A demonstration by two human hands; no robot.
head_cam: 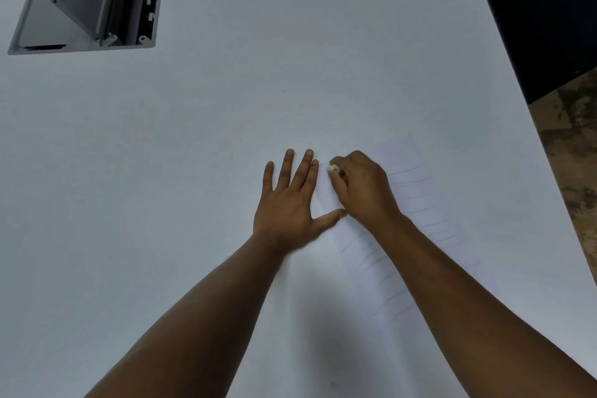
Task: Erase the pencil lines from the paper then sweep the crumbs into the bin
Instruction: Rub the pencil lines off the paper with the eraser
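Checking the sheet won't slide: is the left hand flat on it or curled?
Flat: the left hand lies with straight, spread fingers along the paper's left edge.

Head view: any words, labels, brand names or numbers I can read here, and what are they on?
None readable.
White sheet of paper: only short pencil lines, no writing.
Small white eraser gripped in the right hand: no brand visible.
Grey rectangular cable box set into the white table: no legible label.

Matt white paper (pixel 416 191) (faintly pencilled) lies on a smooth, matt table (pixel 193 155).
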